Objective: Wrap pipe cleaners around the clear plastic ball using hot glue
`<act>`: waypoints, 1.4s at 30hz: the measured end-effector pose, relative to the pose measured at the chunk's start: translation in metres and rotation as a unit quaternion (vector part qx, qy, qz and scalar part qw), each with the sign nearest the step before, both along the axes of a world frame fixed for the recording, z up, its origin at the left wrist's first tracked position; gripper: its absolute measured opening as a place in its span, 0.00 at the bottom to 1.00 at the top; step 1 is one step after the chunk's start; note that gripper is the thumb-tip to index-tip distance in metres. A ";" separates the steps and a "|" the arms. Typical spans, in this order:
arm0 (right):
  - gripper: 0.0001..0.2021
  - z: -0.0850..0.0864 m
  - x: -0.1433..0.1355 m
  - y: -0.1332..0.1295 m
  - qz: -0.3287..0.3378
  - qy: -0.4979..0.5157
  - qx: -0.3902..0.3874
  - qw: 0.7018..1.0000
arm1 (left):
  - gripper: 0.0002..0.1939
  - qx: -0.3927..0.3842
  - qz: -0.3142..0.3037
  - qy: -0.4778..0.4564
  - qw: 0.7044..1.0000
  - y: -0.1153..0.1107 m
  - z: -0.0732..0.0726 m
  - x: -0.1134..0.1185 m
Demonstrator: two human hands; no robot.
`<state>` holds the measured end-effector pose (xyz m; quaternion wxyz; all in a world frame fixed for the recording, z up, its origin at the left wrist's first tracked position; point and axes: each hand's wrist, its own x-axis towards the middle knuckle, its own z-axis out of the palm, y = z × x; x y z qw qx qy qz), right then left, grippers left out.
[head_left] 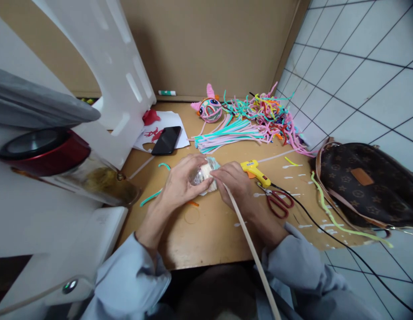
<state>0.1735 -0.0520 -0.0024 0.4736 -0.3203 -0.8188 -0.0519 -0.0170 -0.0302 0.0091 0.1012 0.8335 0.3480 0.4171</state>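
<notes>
My left hand [181,180] curls around a small rounded bundle [200,177] that looks wrapped in clear, shiny plastic. Against its right side, the fingers of my right hand [235,181] pinch the end of a long pale strip [251,244]. From there the strip runs down past the table's front edge toward my lap. Part of the bundle is covered by my fingers. Just right of my right hand lies a yellow glue gun [256,172], with red-handled scissors [278,203] below it. Short teal pieces [151,198] lie left of my left hand.
Pink and teal pipe cleaners [226,137], a coloured tangle [271,111] and a decorated ball [211,110] lie at the back. A phone [166,140] rests on paper. A brown handbag [369,186] stands right, a bottle [106,178] left. The glue gun's black cord [313,218] runs off right.
</notes>
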 end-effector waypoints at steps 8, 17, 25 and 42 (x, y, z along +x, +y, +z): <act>0.09 -0.002 0.000 0.000 -0.017 0.001 -0.020 1.000 | 0.15 0.001 0.001 0.020 1.000 -0.001 0.002 -0.001; 0.09 -0.002 0.001 0.005 -0.009 0.005 -0.002 1.000 | 0.19 -0.013 0.001 0.068 0.998 -0.003 0.004 -0.004; 0.08 0.002 0.001 0.002 0.004 0.042 -0.019 0.999 | 0.20 -0.021 -0.004 0.065 0.998 -0.004 0.005 -0.004; 0.10 -0.003 -0.001 0.007 0.027 0.059 -0.015 0.998 | 0.22 -0.011 0.004 0.051 0.999 -0.002 0.002 -0.001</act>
